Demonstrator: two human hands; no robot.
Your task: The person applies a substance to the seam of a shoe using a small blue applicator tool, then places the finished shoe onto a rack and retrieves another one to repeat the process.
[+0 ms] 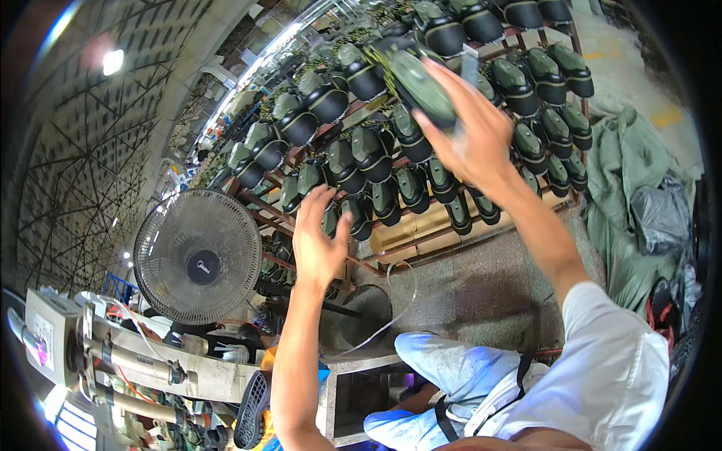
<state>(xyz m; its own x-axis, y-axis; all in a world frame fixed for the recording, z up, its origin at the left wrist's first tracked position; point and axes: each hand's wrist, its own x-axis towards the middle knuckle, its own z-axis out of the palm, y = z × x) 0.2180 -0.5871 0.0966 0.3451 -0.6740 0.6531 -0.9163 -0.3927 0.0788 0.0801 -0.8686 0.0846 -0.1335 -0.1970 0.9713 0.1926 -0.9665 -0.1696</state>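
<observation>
My right hand (pixel 468 134) is raised toward a tall metal rack (pixel 421 240) and grips a green shoe with a black sole (pixel 418 84) by its heel end. The rack is packed with rows of the same green and black shoes (pixel 353 161). Lower down, my left hand (pixel 319 237) is open with fingers spread. It holds nothing and hovers in front of the lower rows of shoes. My right arm wears a white sleeve (pixel 609 353).
A round standing fan (pixel 198 256) faces me at the left. A beige machine with rods (pixel 113 353) sits at the lower left, with a black shoe sole (pixel 252 410) near it. Green tarp (pixel 632 188) lies on the floor at the right.
</observation>
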